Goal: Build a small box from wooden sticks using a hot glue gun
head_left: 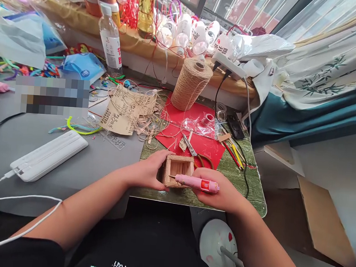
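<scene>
A small square box (166, 171) of wooden sticks, its sides covered with twine, stands open-topped at the front edge of the table. My left hand (154, 168) grips its left side between thumb and fingers. In my right hand (219, 189) is a pink pen-shaped tool (197, 182) with a thin metal tip and a red patch near its back end. That tip points left, over the box's opening; whether it touches wood I cannot tell. Just behind the right hand lie scissors (192, 147), their handles partly hidden, on red paper (215, 153).
A big twine spool (191, 85) stands behind the box. Sandpaper sheets (118, 115) lie under tangled twine. A white power bank (50, 155) with a cable is at left. Pencils (234, 153), a phone (236, 126) and a cabled power strip (228, 66) are at right.
</scene>
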A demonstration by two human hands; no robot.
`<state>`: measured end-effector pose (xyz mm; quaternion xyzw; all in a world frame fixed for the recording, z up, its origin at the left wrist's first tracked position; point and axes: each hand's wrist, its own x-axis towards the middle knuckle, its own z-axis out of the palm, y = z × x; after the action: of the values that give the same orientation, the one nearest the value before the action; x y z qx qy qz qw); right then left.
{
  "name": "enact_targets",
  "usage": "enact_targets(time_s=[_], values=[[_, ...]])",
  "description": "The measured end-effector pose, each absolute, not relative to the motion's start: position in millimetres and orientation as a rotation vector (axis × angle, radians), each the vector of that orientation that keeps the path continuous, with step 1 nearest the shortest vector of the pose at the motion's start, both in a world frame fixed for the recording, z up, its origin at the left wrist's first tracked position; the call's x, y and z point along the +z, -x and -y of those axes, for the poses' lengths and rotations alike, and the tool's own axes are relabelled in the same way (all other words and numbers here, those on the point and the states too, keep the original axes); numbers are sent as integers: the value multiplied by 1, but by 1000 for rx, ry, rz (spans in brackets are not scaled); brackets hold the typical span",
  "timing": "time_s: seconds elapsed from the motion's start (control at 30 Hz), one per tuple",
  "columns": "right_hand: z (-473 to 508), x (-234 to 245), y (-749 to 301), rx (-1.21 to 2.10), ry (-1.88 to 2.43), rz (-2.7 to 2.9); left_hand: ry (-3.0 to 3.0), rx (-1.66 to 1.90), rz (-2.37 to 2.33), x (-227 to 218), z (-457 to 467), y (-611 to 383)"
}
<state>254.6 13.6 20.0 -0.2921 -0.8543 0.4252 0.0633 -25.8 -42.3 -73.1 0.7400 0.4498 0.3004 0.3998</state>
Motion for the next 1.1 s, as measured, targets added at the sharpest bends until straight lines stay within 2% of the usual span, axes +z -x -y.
enact_targets(time_s=[0.3,0.6,1.1], values=[[-22,22,-252,1363,841,2691,-1861,770,-1117,-73,42,28],[-25,24,-245,1189,834,2840,-1865,762,-1128,-71,42,27],[-25,31,-237,1167,797,2949,-1876,787,-1114,-71,41,26]])
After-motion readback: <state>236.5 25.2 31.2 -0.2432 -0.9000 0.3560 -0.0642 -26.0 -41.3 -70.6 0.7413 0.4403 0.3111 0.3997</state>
